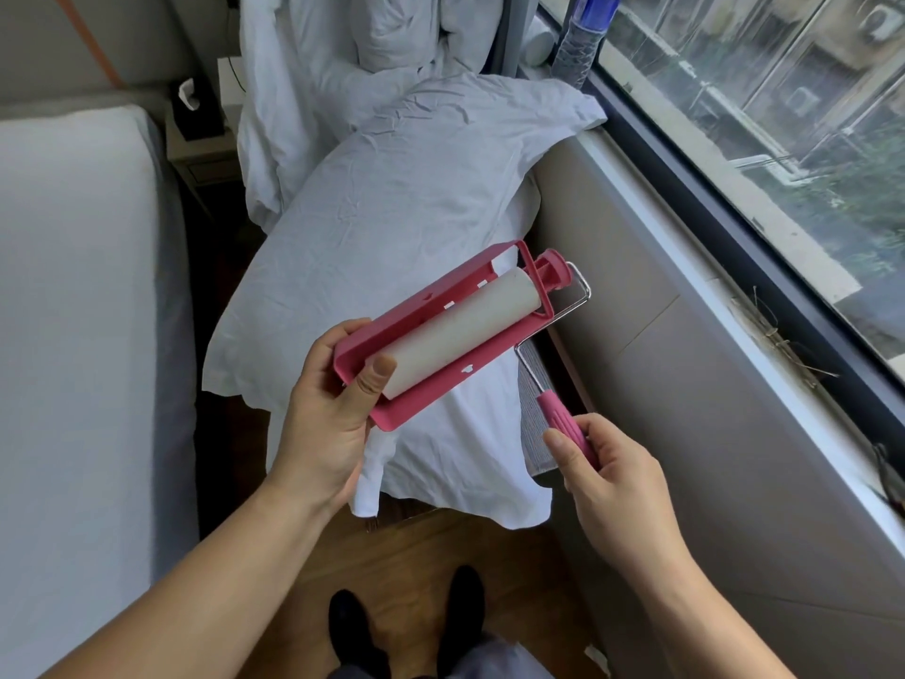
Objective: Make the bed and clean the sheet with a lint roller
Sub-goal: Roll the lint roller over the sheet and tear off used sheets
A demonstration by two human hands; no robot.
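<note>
A lint roller [460, 330] with a white roll lies in its open pink cover [416, 409], held in front of me over crumpled white bedding [392, 213]. My left hand [328, 419] grips the near end of the cover, thumb resting on the roll. My right hand [607, 482] pinches the pink handle [563, 423], which joins the roll by a bent metal wire. The bed [73, 311] with its smooth white sheet lies at the left.
A heap of white duvet and pillows [352, 46] sits at the back. A grey ledge [685, 365] and a window [783, 115] run along the right, with a water bottle [583, 36] on the sill. A nightstand [201, 149] stands beside the bed. My feet stand on wooden floor [431, 546].
</note>
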